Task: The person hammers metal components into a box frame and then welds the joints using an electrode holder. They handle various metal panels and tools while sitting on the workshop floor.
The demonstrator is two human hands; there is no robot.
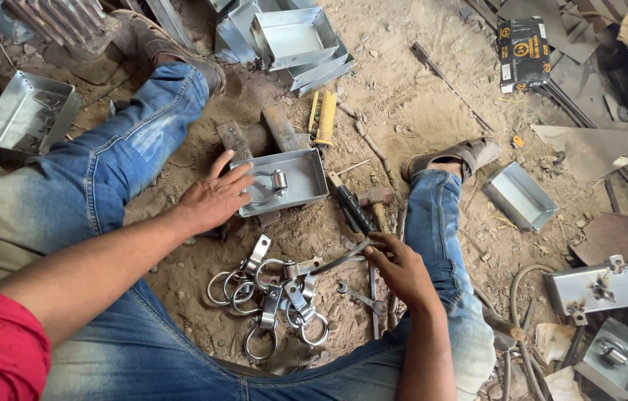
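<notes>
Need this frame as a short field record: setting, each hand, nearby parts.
setting: person seated on a dirt floor, legs spread, blue jeans
left hand: flat on the edge of a shallow metal tray that holds a ring-and-roller fitting
right hand: closing on a thin grey cable beside the tools
between legs: pile of ring clamps, a spanner
elsewhere: stacked trays, yellow brush
</notes>
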